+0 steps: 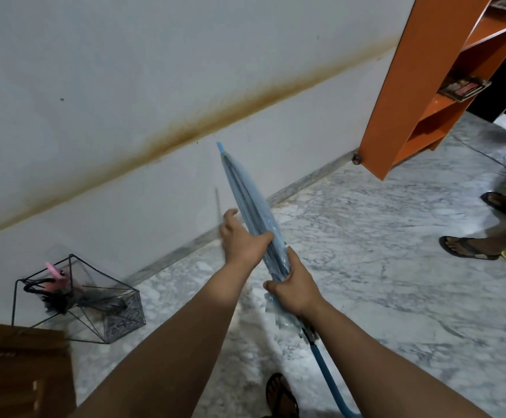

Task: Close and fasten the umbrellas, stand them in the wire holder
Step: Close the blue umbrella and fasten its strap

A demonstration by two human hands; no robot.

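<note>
Spanning most of the view: white wall [125, 86] with a brown stain band running across it, marbled floor [366, 251] below. Orange shelf unit [411, 101] at upper right. Brown cardboard box [19, 372] at lower left corner. Another person's sandalled feet [469, 248] at the right edge; wearer's own sandalled foot [280, 393] at the bottom.

Wire holder [73, 300]: black geometric frame, standing on the floor against the wall, near the box. Already contains a dark umbrella and one with a pink handle [54, 271]; exact count cannot be told.

Blue umbrella [253, 212]: collapsed, canopy gathered along the shaft, held aloft at centre, tip pointing up toward the wall, blue handle trailing down toward the bottom edge. Well apart from the holder.

Right hand [295, 289]: wrapped firmly around the lower canopy, near the loose fabric edges. Left hand [241, 239]: thumb and fingers curled round the canopy higher up, gathering the folds.

Step in hand (judgement): umbrella is closed; folds are being smoothed and bunched ahead of fastening. No strap visible, so fastened or not cannot be told; fabric edges below the right hand look loose, so probably not.

Next move calls for: finding the tie strap, wrapping it round the bunched canopy while one hand keeps the folds tight, securing it, then carrying the umbrella left and down into the holder beside those already there.
</note>
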